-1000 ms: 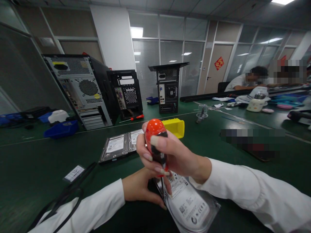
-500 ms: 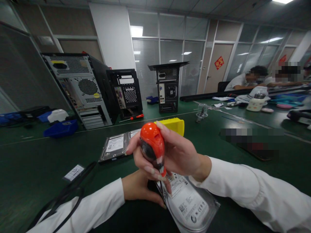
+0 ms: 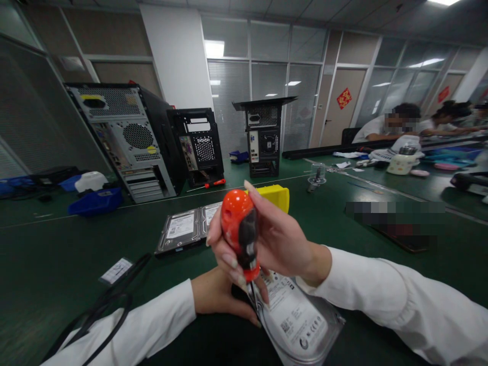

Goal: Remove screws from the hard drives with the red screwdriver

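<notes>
My right hand (image 3: 272, 239) is wrapped round the red and black handle of a screwdriver (image 3: 239, 229), held upright with its shaft pointing down onto a hard drive (image 3: 295, 317) lying on the green table (image 3: 76, 254). My left hand (image 3: 215, 297) rests on the table with its fingers closed against the drive's near-left edge, steadying it. The screwdriver's tip is hidden behind my fingers.
Two more hard drives (image 3: 188, 227) lie side by side beyond my hands, next to a yellow bin (image 3: 275, 195). Three computer cases (image 3: 131, 140) stand at the back with a second screwdriver (image 3: 213, 183). A black cable (image 3: 102, 305) curls at the left. People sit at the far right.
My right hand has turned the screwdriver's handle between its fingers, so the black grip strip now faces me. The left hand and the drive have stayed put.
</notes>
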Available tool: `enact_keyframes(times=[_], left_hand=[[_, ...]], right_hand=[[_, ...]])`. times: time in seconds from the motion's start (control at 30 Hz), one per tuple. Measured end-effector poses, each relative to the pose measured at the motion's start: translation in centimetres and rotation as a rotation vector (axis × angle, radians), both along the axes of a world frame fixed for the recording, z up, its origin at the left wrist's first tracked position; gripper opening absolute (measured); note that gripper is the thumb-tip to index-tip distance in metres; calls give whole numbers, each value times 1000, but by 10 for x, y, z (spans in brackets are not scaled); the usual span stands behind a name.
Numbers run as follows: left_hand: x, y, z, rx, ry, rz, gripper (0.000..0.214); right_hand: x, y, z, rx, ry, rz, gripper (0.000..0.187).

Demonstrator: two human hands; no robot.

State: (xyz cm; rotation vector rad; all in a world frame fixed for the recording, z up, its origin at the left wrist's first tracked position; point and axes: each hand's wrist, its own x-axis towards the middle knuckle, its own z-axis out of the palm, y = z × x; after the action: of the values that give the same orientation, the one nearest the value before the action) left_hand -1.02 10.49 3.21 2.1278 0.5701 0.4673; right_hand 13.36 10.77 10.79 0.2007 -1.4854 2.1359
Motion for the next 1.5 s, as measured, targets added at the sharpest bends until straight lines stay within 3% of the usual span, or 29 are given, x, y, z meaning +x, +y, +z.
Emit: enact_keyframes(times=[0.13, 0.2, 0.5, 0.73, 0.83, 0.97, 1.17, 1.37, 1.5], left_hand=[[0, 1, -1, 16, 1, -7, 34], [0, 2, -3, 19, 2, -16, 35], [-3, -1, 1, 13, 15, 30, 32], [-3, 4, -6, 12, 5, -16, 34], [-3, 4, -6, 18, 8, -18, 34], [-2, 3, -4, 24, 13, -6, 35], [-3, 3, -4, 48, 62, 14, 36], [-1, 3, -3, 0, 22, -25, 34], [-2, 4, -3, 16, 24, -19, 33]], right_hand=[[-1, 6, -4, 49, 30, 116, 69], [-2, 4, -4, 46, 61, 109, 68], [0, -7, 2, 44, 33, -66, 26], [2, -9, 4, 114, -33, -282, 35], [1, -7, 5, 133, 5, -238, 29], [0, -6, 6, 131, 0, -185, 38], [1, -8, 3, 89, 49, -230, 20], [2, -10, 3, 103, 24, -340, 31], [0, -9, 4, 102, 83, -268, 27]])
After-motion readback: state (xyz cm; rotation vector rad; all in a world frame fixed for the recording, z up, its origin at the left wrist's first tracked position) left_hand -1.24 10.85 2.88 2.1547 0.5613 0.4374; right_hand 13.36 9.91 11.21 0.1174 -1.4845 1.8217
